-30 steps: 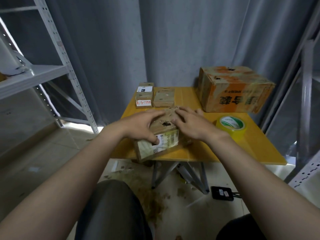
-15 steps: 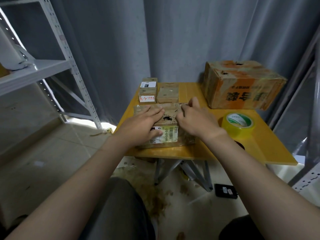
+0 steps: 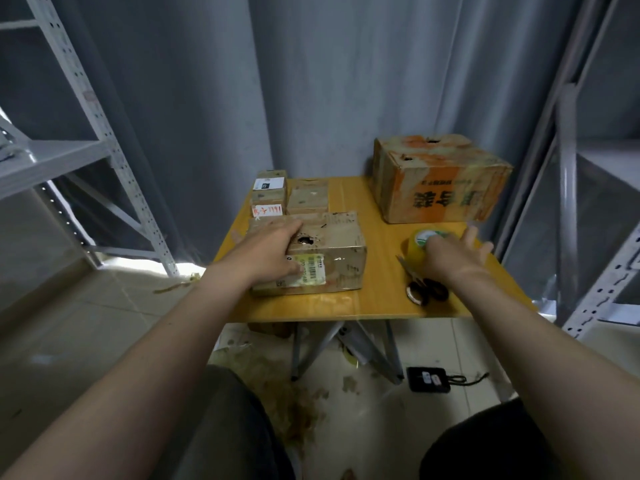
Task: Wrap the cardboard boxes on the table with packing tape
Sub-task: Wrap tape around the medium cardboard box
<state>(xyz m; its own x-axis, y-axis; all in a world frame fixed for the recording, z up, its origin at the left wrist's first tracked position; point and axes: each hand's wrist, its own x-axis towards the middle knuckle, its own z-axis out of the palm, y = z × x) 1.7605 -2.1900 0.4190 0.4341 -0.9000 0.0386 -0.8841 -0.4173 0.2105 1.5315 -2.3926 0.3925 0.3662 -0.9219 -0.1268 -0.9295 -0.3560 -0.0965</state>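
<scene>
A worn brown cardboard box (image 3: pixel 332 251) with a hole in its top and a barcode label on its front lies on the yellow table (image 3: pixel 381 299). My left hand (image 3: pixel 273 251) rests on the box's left part, thumb down over the front face. My right hand (image 3: pixel 453 251) hovers with spread fingers over the yellow roll of packing tape (image 3: pixel 420 242) at the right, covering most of it. Whether it touches the roll I cannot tell.
Black-handled scissors (image 3: pixel 424 289) lie near the table's front edge, below the tape. A big orange-marked carton (image 3: pixel 440 178) stands at the back right; two small box stacks (image 3: pixel 270 194) (image 3: pixel 308 199) sit behind the worn box. Metal shelving flanks both sides.
My right hand left the box and swung right to the tape roll. The left hand stays on the box. The scissors have come into sight.
</scene>
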